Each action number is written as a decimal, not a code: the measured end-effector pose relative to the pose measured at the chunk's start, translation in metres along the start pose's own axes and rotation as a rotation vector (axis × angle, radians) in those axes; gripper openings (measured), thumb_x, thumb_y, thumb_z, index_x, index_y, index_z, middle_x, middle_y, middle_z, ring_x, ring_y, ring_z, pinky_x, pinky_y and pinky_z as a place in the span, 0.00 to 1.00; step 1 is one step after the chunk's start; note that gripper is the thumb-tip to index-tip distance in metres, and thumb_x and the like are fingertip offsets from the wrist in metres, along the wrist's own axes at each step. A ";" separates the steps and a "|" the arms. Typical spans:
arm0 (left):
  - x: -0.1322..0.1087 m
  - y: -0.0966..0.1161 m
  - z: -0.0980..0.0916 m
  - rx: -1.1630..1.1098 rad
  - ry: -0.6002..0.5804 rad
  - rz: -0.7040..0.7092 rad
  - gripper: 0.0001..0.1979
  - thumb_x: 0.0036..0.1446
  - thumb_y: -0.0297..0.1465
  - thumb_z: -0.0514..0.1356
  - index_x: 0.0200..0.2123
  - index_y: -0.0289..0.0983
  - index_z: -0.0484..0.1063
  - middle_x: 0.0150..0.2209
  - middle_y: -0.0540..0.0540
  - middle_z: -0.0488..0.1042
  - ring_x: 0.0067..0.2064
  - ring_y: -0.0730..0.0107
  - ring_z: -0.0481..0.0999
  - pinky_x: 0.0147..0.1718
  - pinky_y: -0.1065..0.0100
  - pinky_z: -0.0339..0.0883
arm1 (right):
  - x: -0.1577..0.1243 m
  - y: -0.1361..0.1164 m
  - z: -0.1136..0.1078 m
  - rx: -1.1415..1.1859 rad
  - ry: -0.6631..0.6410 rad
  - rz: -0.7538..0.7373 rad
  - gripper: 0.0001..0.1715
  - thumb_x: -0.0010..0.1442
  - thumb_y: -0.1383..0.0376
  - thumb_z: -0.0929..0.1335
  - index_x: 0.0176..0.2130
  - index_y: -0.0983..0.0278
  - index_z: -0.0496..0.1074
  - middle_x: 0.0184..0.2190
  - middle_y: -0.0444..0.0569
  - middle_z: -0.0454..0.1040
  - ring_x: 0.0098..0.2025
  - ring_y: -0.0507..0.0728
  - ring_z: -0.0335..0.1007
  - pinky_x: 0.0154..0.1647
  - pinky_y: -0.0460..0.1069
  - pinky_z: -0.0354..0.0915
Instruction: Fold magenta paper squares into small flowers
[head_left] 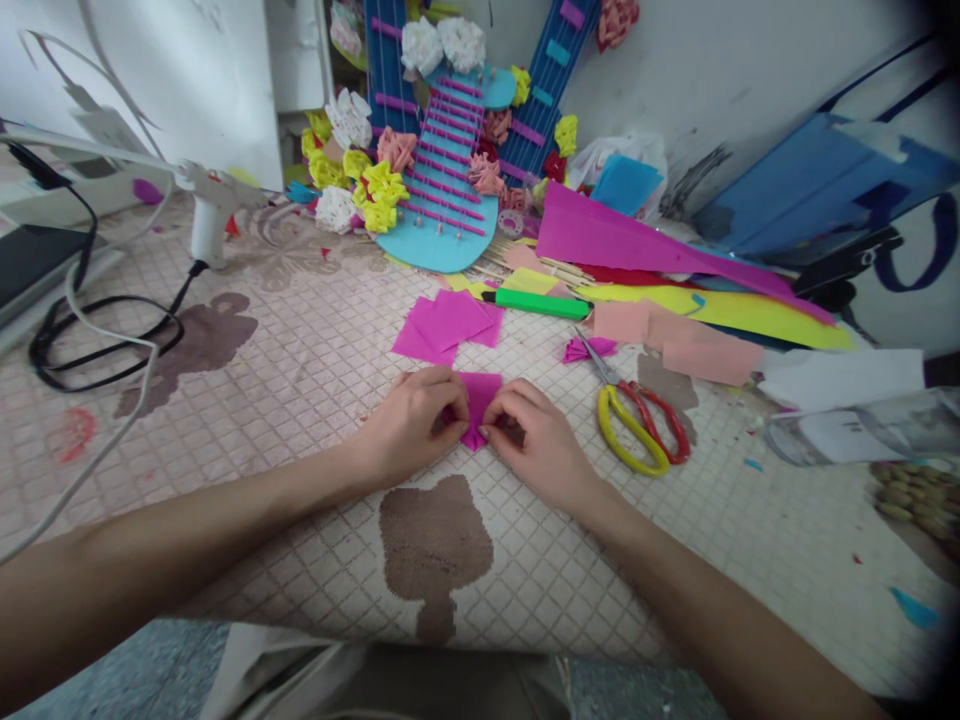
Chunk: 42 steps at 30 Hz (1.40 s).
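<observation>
Between my two hands is a magenta paper square (480, 390), its near edge gathered into small folds. My left hand (418, 418) pinches the left side of that edge, and my right hand (536, 435) pinches the right side. Just beyond lie several loose magenta paper squares (450, 325), overlapping on the cloth. A small pleated magenta paper piece (577, 350) rests right of my hands, by the tip of the scissors (637, 415) with yellow and red handles. My fingertips partly hide the folds.
A white glue gun (208, 225) with looping black cable (105, 385) stands left. Behind are a blue paper guitar shape (442, 190), paper flowers (381, 195), a green marker (541, 303) and coloured paper sheets (637, 250). A clear bottle (862, 430) lies right.
</observation>
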<state>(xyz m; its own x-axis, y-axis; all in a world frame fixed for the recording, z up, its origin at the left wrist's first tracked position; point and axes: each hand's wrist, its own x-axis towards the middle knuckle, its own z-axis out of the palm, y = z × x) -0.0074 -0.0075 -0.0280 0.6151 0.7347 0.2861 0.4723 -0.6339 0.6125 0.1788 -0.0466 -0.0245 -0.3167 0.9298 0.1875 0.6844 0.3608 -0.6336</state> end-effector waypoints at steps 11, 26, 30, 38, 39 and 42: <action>0.000 0.002 0.001 0.000 -0.004 -0.031 0.04 0.52 0.21 0.59 0.31 0.34 0.69 0.34 0.46 0.72 0.39 0.66 0.70 0.40 0.63 0.64 | -0.001 -0.001 0.001 0.010 0.026 0.009 0.09 0.56 0.75 0.65 0.34 0.61 0.64 0.35 0.47 0.66 0.39 0.56 0.64 0.40 0.51 0.62; -0.005 0.000 0.000 0.066 -0.018 0.041 0.01 0.54 0.25 0.59 0.32 0.34 0.70 0.37 0.44 0.70 0.41 0.64 0.69 0.41 0.62 0.64 | -0.003 -0.002 0.000 -0.018 -0.027 -0.006 0.07 0.56 0.73 0.65 0.35 0.61 0.66 0.38 0.49 0.66 0.42 0.57 0.65 0.43 0.53 0.63; -0.006 0.002 0.000 0.085 -0.033 0.040 0.05 0.52 0.27 0.62 0.32 0.35 0.69 0.38 0.44 0.70 0.42 0.62 0.70 0.41 0.60 0.64 | -0.003 -0.002 -0.002 -0.022 -0.042 -0.010 0.08 0.54 0.72 0.66 0.35 0.61 0.66 0.38 0.49 0.66 0.44 0.57 0.64 0.44 0.54 0.63; -0.006 0.004 -0.007 0.104 -0.113 0.022 0.14 0.45 0.31 0.68 0.35 0.35 0.69 0.41 0.43 0.69 0.44 0.58 0.69 0.42 0.57 0.64 | -0.003 -0.008 -0.010 -0.008 -0.112 0.005 0.13 0.50 0.70 0.69 0.37 0.60 0.66 0.40 0.48 0.66 0.46 0.59 0.63 0.47 0.55 0.62; -0.006 0.004 -0.007 0.099 -0.120 0.025 0.15 0.44 0.32 0.68 0.35 0.35 0.69 0.41 0.43 0.69 0.44 0.58 0.69 0.42 0.58 0.64 | -0.003 -0.008 -0.011 -0.003 -0.119 0.000 0.12 0.51 0.69 0.70 0.37 0.60 0.66 0.41 0.49 0.66 0.46 0.59 0.63 0.47 0.55 0.62; -0.006 0.003 -0.008 0.093 -0.129 0.028 0.17 0.43 0.33 0.69 0.35 0.35 0.68 0.40 0.43 0.68 0.43 0.59 0.69 0.40 0.59 0.64 | -0.003 -0.006 -0.011 0.014 -0.116 -0.015 0.07 0.57 0.66 0.67 0.38 0.61 0.67 0.40 0.49 0.66 0.45 0.58 0.64 0.46 0.55 0.62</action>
<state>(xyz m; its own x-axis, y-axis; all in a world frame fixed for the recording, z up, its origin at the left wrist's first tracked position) -0.0146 -0.0121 -0.0221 0.7021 0.6831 0.2009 0.5065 -0.6775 0.5333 0.1833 -0.0510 -0.0130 -0.4009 0.9095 0.1098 0.6698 0.3727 -0.6422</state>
